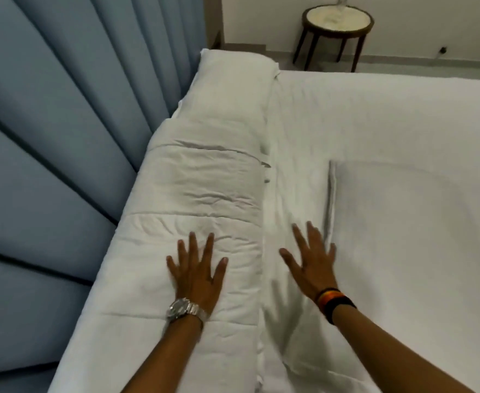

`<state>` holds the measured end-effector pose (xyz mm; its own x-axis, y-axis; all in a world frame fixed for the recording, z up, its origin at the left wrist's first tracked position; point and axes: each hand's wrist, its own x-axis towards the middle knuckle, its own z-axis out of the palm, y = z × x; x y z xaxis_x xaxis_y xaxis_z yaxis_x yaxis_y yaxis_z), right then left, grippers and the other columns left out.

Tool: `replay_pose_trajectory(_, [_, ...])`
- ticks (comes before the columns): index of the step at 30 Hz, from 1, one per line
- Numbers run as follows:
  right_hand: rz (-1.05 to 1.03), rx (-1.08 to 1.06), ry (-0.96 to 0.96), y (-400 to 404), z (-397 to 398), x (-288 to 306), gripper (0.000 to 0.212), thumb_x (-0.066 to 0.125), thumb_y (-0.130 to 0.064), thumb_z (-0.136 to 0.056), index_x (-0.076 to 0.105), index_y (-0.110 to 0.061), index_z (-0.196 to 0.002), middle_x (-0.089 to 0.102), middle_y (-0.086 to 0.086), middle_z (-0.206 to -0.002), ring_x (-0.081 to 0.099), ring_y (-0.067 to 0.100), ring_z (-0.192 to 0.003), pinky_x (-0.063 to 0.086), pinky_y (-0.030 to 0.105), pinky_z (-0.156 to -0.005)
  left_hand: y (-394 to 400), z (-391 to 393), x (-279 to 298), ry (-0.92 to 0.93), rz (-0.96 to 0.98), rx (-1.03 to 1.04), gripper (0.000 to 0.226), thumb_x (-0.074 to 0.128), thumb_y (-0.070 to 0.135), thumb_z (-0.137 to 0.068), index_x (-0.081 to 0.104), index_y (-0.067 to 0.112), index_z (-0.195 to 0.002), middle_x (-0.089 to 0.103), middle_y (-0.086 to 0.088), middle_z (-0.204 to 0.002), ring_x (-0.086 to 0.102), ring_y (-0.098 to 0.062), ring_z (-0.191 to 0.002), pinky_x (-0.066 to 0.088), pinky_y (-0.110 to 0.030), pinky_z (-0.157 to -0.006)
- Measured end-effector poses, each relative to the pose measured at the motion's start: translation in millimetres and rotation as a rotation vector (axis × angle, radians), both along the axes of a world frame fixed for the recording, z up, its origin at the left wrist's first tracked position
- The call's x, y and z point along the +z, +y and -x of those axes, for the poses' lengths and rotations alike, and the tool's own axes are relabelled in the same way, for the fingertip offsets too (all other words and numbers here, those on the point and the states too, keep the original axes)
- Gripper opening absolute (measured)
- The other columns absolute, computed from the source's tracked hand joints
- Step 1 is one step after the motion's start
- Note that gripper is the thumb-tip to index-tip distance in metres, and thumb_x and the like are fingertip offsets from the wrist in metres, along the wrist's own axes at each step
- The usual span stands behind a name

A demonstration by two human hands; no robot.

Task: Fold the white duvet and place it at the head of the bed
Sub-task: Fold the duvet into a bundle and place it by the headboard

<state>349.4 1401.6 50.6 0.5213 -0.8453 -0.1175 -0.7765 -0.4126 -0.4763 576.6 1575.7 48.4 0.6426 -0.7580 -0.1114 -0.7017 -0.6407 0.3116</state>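
The white duvet (204, 177) lies folded into a long, wrinkled strip along the blue padded headboard (63, 123), running from near me to the far side of the bed. My left hand (196, 270), with a silver watch on the wrist, rests flat on the duvet's near part, fingers spread. My right hand (311, 263), with dark bands on the wrist, is open and flat on the white sheet (389, 123) just right of the duvet's edge; it looks slightly blurred.
A flat white pillow or folded cloth (417, 236) lies on the sheet to the right of my right hand. Beyond the bed's far side stands a small round dark-legged side table (338, 21) against a pale wall.
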Motion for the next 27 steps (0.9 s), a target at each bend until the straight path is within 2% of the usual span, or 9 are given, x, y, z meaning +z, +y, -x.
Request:
replay_pose_trajectory(4, [-0.019, -0.319, 0.045, -41.2, 146.8, 12.2, 0.087, 0.020, -0.083, -0.088, 0.025, -0.038, -0.163, 0.010, 0.005, -0.174, 0.006, 0.023, -0.160, -0.001, 0.062, -0.124, -65.3, 100.2, 16.8, 0.118, -0.011, -0.185, 0.067, 0.022, 0.072, -0.098, 0.010, 0.050, -0.161, 0.005, 0.007, -0.173, 0.001, -0.022, -0.159, -0.001, -0.054, -0.125])
replay_pose_trajectory(9, [-0.169, -0.655, 0.009, -94.2, 286.7, 11.3, 0.096, 0.025, -0.088, -0.080, 0.018, -0.042, -0.164, 0.003, 0.006, -0.174, 0.002, 0.025, -0.160, 0.000, 0.063, -0.123, -149.6, 217.3, 20.0, 0.432, -0.066, -0.181, 0.071, 0.031, 0.075, -0.097, 0.010, 0.051, -0.161, 0.011, 0.003, -0.172, 0.012, -0.023, -0.158, 0.011, -0.051, -0.126])
replay_pose_trajectory(11, [-0.347, -0.781, -0.112, -110.9, 330.9, 5.3, 0.098, 0.043, -0.087, -0.080, 0.014, -0.045, -0.163, -0.002, 0.006, -0.175, 0.001, 0.029, -0.160, 0.006, 0.061, -0.125, -177.4, 255.7, 9.2, 0.525, -0.144, -0.133, 0.079, 0.031, 0.082, -0.091, 0.003, 0.054, -0.159, 0.008, 0.000, -0.173, 0.015, -0.027, -0.158, 0.017, -0.055, -0.124])
replay_pose_trajectory(13, [-0.533, -0.811, -0.274, -123.3, 363.4, -2.2, 0.099, 0.063, -0.075, -0.085, 0.008, -0.047, -0.163, 0.004, 0.003, -0.175, 0.012, 0.031, -0.159, 0.018, 0.052, -0.125, -196.6, 285.2, -2.5, 0.574, -0.229, -0.085, 0.093, 0.032, 0.094, -0.079, -0.005, 0.058, -0.157, 0.004, -0.003, -0.173, 0.015, -0.033, -0.157, 0.018, -0.059, -0.123])
replay_pose_trajectory(17, [-0.728, -0.740, -0.536, -135.2, 384.3, -4.9, 0.103, 0.068, -0.066, -0.087, 0.004, -0.044, -0.164, 0.023, -0.008, -0.170, 0.032, 0.024, -0.152, 0.028, 0.043, -0.121, -216.6, 313.1, 1.4, 0.740, -0.127, 0.196, 0.116, 0.057, 0.097, -0.061, 0.009, 0.055, -0.158, 0.031, -0.009, -0.165, 0.042, -0.035, -0.144, 0.039, -0.046, -0.115])
replay_pose_trajectory(20, [-0.705, -0.726, -0.749, -136.6, 370.4, 12.6, 0.104, 0.074, -0.068, -0.080, 0.017, -0.044, -0.163, 0.035, -0.014, -0.163, 0.040, 0.016, -0.146, 0.032, 0.038, -0.121, -228.1, 323.8, 34.8, 0.743, 0.036, 0.215, 0.103, 0.071, 0.080, -0.072, 0.025, 0.045, -0.157, 0.052, -0.001, -0.151, 0.052, -0.030, -0.135, 0.042, -0.030, -0.098])
replay_pose_trajectory(22, [-0.655, -0.720, -0.860, -136.2, 354.5, 38.3, 0.098, 0.075, -0.064, -0.081, 0.023, -0.045, -0.162, 0.039, -0.016, -0.159, 0.042, 0.010, -0.141, 0.033, 0.033, -0.117, -232.2, 329.3, 68.1, 0.689, 0.173, 0.216, 0.100, 0.072, 0.080, -0.070, 0.033, 0.044, -0.154, 0.058, 0.008, -0.144, 0.056, -0.023, -0.131, 0.044, -0.027, -0.097])
replay_pose_trajectory(24, [-0.621, -0.707, -0.935, -137.3, 337.9, 65.3, 0.092, 0.073, -0.063, -0.084, 0.025, -0.047, -0.161, 0.037, -0.016, -0.160, 0.040, 0.010, -0.142, 0.031, 0.031, -0.117, -235.4, 325.9, 105.4, 0.608, 0.281, 0.226, 0.094, 0.070, 0.087, -0.064, 0.045, 0.044, -0.144, 0.067, 0.010, -0.132, 0.063, -0.019, -0.121, 0.051, -0.030, -0.097])
replay_pose_trajectory(27, [-0.642, -0.565, -0.979, -133.3, 300.8, 113.6, 0.089, 0.071, -0.066, -0.082, 0.027, -0.052, -0.158, 0.033, -0.014, -0.164, 0.037, 0.013, -0.147, 0.030, 0.036, -0.122, -223.3, 293.4, 173.7, 0.481, 0.427, 0.221, 0.068, 0.072, 0.082, -0.067, 0.061, 0.040, -0.119, 0.073, 0.016, -0.106, 0.070, -0.013, -0.101, 0.055, -0.027, -0.082])
